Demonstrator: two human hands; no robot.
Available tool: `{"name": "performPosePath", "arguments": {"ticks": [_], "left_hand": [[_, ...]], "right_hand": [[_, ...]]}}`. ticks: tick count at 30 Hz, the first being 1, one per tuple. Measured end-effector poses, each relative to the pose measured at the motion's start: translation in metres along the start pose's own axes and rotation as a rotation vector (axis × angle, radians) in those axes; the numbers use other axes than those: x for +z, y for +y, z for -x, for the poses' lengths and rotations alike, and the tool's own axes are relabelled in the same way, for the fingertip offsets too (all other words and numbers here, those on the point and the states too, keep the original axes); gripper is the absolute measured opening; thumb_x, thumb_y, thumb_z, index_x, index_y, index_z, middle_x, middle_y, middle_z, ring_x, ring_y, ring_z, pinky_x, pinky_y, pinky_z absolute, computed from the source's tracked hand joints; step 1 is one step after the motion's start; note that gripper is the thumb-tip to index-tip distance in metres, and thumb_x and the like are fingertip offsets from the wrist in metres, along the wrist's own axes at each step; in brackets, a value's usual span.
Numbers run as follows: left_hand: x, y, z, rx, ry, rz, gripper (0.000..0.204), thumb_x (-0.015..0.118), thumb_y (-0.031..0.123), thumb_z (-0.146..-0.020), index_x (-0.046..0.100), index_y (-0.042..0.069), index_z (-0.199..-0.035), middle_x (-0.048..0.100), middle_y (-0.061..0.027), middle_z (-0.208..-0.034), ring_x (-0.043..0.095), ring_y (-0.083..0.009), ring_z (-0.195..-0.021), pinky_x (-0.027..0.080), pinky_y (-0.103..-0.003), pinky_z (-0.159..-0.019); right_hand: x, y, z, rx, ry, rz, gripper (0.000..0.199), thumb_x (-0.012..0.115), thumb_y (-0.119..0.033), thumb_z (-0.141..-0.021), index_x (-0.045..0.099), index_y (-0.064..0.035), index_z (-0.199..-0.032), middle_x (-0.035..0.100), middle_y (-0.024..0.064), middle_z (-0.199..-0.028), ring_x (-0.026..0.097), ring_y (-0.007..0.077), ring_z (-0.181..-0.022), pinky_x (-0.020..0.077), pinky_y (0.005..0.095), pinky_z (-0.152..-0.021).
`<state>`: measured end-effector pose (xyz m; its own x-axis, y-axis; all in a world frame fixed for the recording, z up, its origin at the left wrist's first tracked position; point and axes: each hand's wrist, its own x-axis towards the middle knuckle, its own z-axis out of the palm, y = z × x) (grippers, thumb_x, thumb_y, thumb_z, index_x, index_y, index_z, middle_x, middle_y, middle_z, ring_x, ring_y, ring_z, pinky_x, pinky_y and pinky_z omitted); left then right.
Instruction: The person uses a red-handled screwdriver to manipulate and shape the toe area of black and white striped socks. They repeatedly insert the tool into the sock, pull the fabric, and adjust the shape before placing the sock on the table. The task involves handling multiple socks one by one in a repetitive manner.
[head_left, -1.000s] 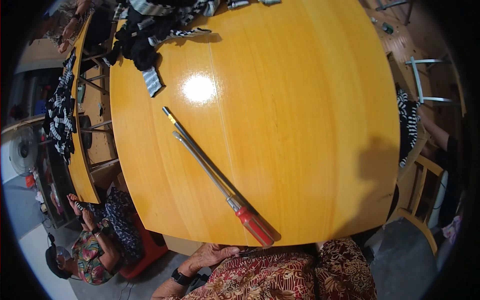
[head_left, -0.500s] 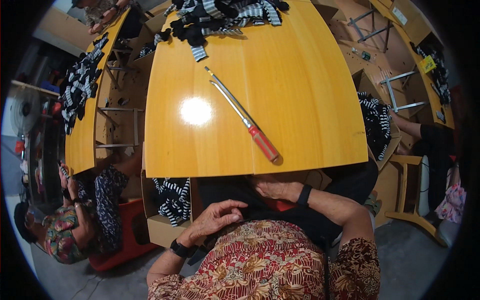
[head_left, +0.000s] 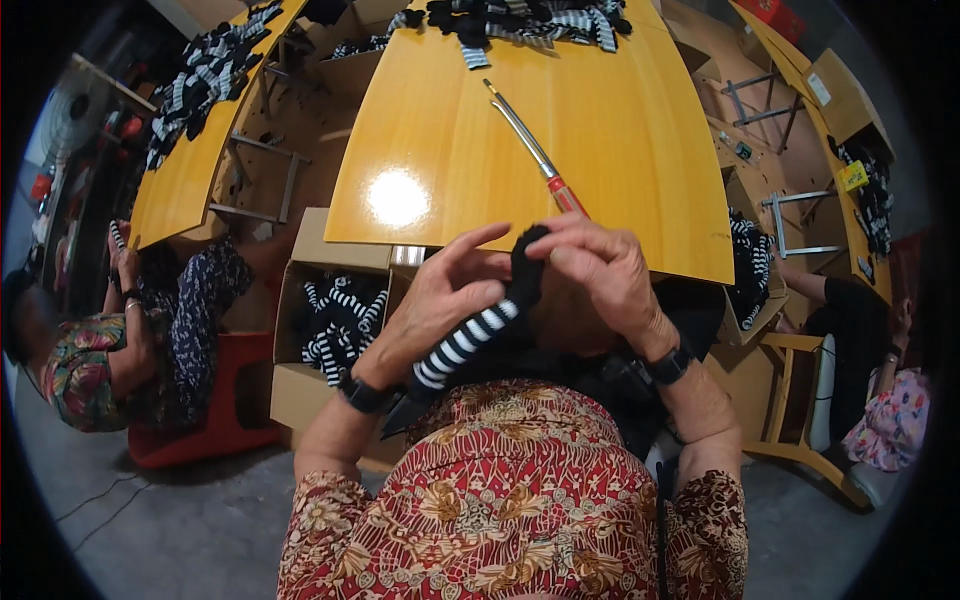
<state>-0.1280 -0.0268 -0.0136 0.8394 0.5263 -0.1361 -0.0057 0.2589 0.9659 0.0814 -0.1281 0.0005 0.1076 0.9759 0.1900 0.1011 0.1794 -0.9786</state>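
A black and white striped sock (head_left: 478, 333) hangs above my lap, its black end uppermost. My right hand (head_left: 600, 265) pinches that black end between thumb and fingers. My left hand (head_left: 445, 290) is beside the sock, thumb and fingers spread apart, fingertips close to the black part; whether they touch it I cannot tell. Beyond my hands, a long metal-shafted tool (head_left: 528, 138) with a red handle lies on the yellow table (head_left: 640, 130). Its shaft has a second thin prong near the far tip, and my right hand hides most of the handle.
A pile of striped and black socks (head_left: 540, 22) covers the table's far end. Left of my lap stands a cardboard box (head_left: 300, 385) holding socks; another sock box (head_left: 745, 265) is at the right. People sit at side tables, one on a red chair (head_left: 215, 420).
Both hands have risen from my lap to the table's near edge. The striped sock is now in view, held by my right hand. The view has shifted, too.
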Motion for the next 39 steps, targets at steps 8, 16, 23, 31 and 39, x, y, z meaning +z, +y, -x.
{"name": "performPosePath", "arguments": {"ticks": [8, 16, 23, 31, 39], "left_hand": [[0.016, -0.015, -0.02, 0.136, 0.098, 0.047, 0.054, 0.072, 0.014, -0.086, 0.049, -0.002, -0.132, 0.065, -0.0064, -0.106, 0.062, -0.0103, -0.093, 0.051, -0.022, -0.081], [0.02, -0.017, -0.037, 0.212, 0.233, 0.09, 0.035, 0.076, 0.014, -0.084, 0.06, 0.002, -0.112, 0.059, 0.005, -0.08, 0.051, -0.0022, -0.071, 0.04, -0.017, -0.06], [0.008, -0.023, -0.046, 0.265, 0.267, -0.032, 0.03, 0.076, 0.015, -0.084, 0.059, 0.003, -0.106, 0.057, 0.0049, -0.08, 0.049, -0.0021, -0.07, 0.038, -0.017, -0.06], [0.017, -0.028, -0.048, 0.17, 0.236, 0.204, 0.027, 0.069, 0.027, -0.09, 0.06, 0.006, -0.103, 0.057, 0.004, -0.085, 0.049, -0.0035, -0.074, 0.04, -0.02, -0.066], [-0.003, -0.034, -0.061, 0.181, 0.265, 0.333, 0.031, 0.062, 0.013, -0.092, 0.055, 0.004, -0.121, 0.063, -0.0019, -0.096, 0.059, -0.0096, -0.082, 0.049, -0.023, -0.071]], "right_hand": [[0.014, 0.015, -0.011, 0.028, 0.176, -0.112, 0.01, 0.066, -0.008, -0.088, 0.073, -0.0014, -0.092, 0.066, 0.0046, -0.098, 0.06, 0.0144, -0.098, 0.0463, 0.0278, -0.091], [0.028, 0.018, -0.022, 0.028, 0.25, -0.494, 0.048, 0.066, -0.004, -0.088, 0.047, 0.0024, -0.131, 0.063, 0.007, -0.098, 0.059, 0.0107, -0.094, 0.049, 0.0223, -0.082], [0.018, 0.025, -0.033, 0.142, 0.215, -0.351, 0.019, 0.068, -0.015, -0.09, 0.069, -0.0009, -0.102, 0.064, 0.0001, -0.079, 0.056, 0.0063, -0.069, 0.0468, 0.0193, -0.064], [0.019, 0.026, -0.039, 0.111, 0.262, -0.421, 0.019, 0.065, -0.014, -0.09, 0.069, 0.0007, -0.101, 0.067, 0.0018, -0.084, 0.057, 0.0069, -0.07, 0.048, 0.0206, -0.064], [0.014, -0.024, -0.039, -0.266, 0.258, 0.343, 0.034, 0.062, -0.003, -0.085, 0.062, -0.0018, -0.119, 0.064, 0.0137, -0.101, 0.064, 0.0222, -0.088, 0.0533, 0.0307, -0.073]]}}
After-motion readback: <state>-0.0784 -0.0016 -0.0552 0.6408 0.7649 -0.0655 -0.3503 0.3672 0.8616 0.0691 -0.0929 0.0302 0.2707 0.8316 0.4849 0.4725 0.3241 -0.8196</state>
